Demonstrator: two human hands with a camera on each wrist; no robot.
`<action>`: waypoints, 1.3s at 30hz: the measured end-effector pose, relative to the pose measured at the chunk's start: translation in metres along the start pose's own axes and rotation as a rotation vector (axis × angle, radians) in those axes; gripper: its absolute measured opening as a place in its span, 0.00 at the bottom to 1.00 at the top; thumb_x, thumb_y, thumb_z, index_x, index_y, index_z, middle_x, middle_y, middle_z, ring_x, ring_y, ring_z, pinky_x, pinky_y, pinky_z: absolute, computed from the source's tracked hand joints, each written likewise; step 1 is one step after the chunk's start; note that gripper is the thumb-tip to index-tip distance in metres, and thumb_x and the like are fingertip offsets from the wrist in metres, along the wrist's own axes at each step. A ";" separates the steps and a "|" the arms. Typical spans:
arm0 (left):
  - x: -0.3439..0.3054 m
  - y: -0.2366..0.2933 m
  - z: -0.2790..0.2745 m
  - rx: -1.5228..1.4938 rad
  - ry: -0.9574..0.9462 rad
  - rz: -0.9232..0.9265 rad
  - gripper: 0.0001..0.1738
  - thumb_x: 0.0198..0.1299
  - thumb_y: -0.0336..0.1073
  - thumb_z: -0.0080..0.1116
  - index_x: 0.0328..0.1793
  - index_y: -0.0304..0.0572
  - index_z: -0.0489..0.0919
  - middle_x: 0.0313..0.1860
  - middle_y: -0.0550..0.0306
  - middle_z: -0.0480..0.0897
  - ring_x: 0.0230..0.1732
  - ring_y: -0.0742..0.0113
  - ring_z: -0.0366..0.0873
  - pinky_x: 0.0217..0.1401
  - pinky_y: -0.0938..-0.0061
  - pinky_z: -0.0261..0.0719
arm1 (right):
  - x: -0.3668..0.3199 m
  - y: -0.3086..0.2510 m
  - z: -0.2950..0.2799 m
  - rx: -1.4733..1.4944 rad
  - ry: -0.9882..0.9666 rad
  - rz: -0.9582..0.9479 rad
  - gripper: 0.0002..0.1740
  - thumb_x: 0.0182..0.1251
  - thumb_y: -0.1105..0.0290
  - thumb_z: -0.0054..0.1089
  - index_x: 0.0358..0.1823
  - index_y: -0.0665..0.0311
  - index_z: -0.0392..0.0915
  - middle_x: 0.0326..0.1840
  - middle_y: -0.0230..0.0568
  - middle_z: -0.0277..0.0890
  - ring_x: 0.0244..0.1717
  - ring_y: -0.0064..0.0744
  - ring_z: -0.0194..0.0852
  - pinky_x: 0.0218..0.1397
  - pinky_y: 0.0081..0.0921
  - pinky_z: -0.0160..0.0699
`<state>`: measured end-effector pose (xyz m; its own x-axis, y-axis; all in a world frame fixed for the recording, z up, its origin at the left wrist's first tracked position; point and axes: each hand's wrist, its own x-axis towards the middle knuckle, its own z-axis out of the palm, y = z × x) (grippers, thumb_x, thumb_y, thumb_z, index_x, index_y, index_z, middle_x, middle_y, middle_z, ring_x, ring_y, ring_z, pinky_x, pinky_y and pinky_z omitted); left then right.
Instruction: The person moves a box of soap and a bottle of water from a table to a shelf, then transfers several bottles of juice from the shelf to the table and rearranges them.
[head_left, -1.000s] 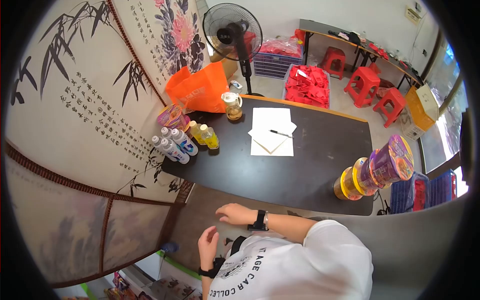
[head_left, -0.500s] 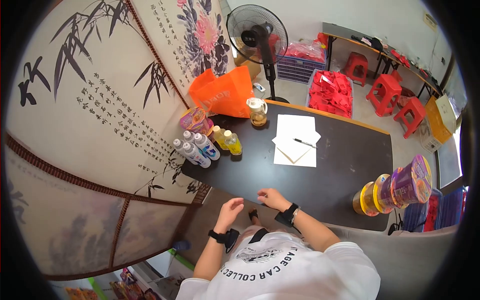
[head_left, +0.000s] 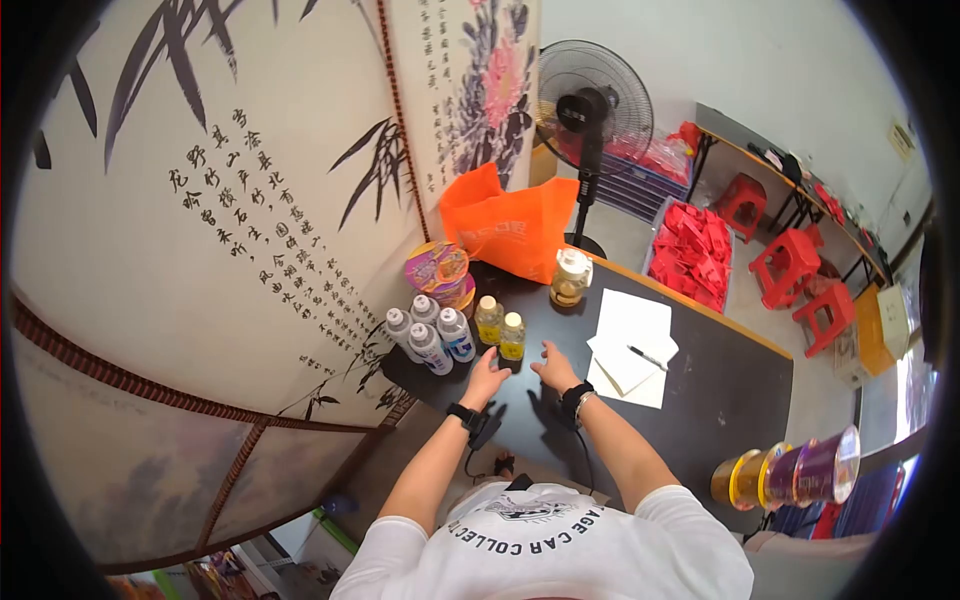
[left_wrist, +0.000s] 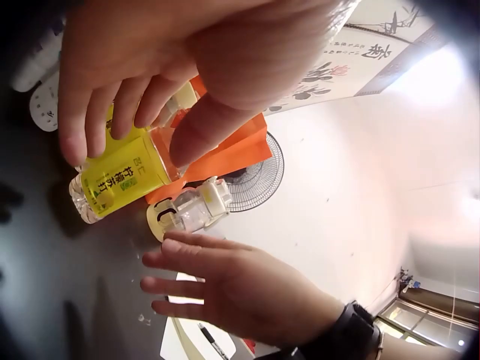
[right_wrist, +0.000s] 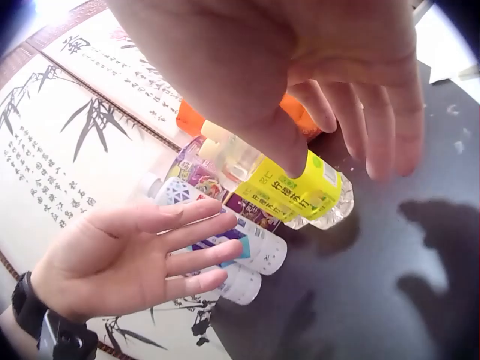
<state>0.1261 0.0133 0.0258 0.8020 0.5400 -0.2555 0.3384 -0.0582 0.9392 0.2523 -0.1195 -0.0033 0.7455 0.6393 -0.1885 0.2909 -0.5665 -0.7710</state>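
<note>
My left hand [head_left: 487, 378] is over the table just in front of two yellow-labelled drink bottles [head_left: 512, 342], its fingers loosely extended. On their right side my right hand [head_left: 553, 368] reaches forward, fingers apart. Both palms face inward with the bottles between and just beyond them, and neither hand holds anything. Seen from the right wrist, the left hand [right_wrist: 120, 259] is spread with straight fingers. Several white bottles [head_left: 430, 350] stand together left of the yellow-labelled pair. A glass jug [head_left: 570, 280] with a pale lid stands behind the right hand.
An orange bag [head_left: 515, 225] and a purple noodle tub [head_left: 437, 272] stand at the table's back left, by a painted screen [head_left: 290, 150]. White paper [head_left: 640, 330] with a pen [head_left: 648, 357] lies to the right. Stacked noodle tubs [head_left: 790, 472] stand at the right end.
Both hands have moved forward from in front of the body and over the table, up to the yellow-labelled bottles. The head view has shifted, bringing the table's left end nearer the middle.
</note>
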 end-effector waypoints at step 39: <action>0.010 -0.076 -0.107 -0.117 0.331 0.016 0.46 0.33 0.16 0.55 0.68 0.35 0.59 0.59 0.48 0.69 0.60 0.56 0.69 0.59 0.66 0.71 | 0.019 -0.104 0.127 0.116 -0.371 -0.255 0.46 0.49 0.69 0.66 0.67 0.74 0.50 0.65 0.66 0.56 0.68 0.56 0.53 0.70 0.35 0.55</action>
<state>0.0556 0.1134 -0.0231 0.5970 0.7839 -0.1706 0.2533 0.0176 0.9672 0.1601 0.0176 -0.0040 0.3883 0.9052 -0.1727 0.3518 -0.3189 -0.8801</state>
